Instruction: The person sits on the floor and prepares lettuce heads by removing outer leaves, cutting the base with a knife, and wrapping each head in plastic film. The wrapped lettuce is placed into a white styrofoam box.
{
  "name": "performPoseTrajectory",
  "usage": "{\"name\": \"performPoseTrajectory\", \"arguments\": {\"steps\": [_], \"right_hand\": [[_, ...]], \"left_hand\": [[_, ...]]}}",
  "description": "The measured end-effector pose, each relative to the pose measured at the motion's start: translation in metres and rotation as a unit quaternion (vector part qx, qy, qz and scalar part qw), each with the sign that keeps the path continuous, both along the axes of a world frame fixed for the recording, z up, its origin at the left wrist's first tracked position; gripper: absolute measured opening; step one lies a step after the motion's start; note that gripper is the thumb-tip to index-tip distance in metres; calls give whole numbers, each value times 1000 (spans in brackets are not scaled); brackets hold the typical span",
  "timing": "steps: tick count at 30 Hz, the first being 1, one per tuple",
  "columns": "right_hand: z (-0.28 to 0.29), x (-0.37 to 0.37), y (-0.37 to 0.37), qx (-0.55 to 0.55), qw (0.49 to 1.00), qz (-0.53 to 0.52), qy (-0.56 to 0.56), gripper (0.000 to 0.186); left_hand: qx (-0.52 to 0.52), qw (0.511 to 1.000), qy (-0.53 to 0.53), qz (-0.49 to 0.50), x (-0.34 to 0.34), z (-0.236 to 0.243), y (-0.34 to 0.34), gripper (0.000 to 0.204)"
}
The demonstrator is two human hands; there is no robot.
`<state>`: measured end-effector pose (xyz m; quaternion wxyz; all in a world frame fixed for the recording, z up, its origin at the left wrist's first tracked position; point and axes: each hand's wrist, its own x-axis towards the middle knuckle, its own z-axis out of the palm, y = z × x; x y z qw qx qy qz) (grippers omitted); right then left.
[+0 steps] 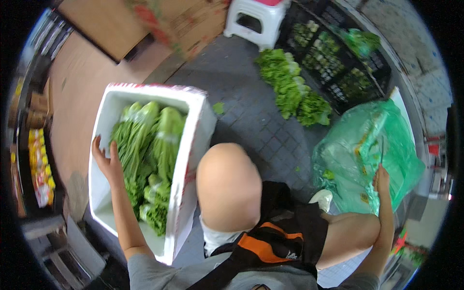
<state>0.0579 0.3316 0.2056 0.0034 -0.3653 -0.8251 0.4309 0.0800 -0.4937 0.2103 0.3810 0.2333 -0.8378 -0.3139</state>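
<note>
My left hand (109, 163) is open, fingers spread, over the left side of a white foam box (192, 140). Bundles of leafy green vegetables (137, 137) lie inside, some wrapped in clear film. Nothing shows in that hand. On the right, my right hand (382, 180) is closed around a thin, knife-like tool (382, 152) that points away from me. This tool is in front of a large green plastic bag (340, 154). Part of the right hand's grip is hidden.
Several lettuce heads (290, 87) lie in a row on the dark paved floor (256, 130). Behind them stand black crates (333, 58) holding greens. A white stool (258, 21) and a cardboard box (186, 21) are at the far side. My bare knee (228, 186) rises beside the foam box.
</note>
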Motion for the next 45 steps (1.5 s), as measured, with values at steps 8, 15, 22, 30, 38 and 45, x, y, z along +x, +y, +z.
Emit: {"name": "performPoseTrajectory", "arguments": {"steps": [8,15,22,30,38,45], "right_hand": [[-20,15,2,-56,991,-105,66,40],[-21,23,-4,-105,985,-68,122,35],[-13,30,-3,-167,976,-63,128,41],[-9,31,6,-194,972,-10,134,38],[-12,37,2,-160,976,-4,146,30],[39,21,-40,227,896,267,272,28]], "left_hand": [[-153,764,-145,-610,-244,14,309,29],[-300,639,-215,-674,-352,-109,571,37],[-362,515,-552,-546,-383,-194,666,135],[-208,580,-526,-586,-381,-251,634,107],[136,608,-410,-666,-321,-76,521,79],[89,506,-333,-791,-232,48,530,77]]}}
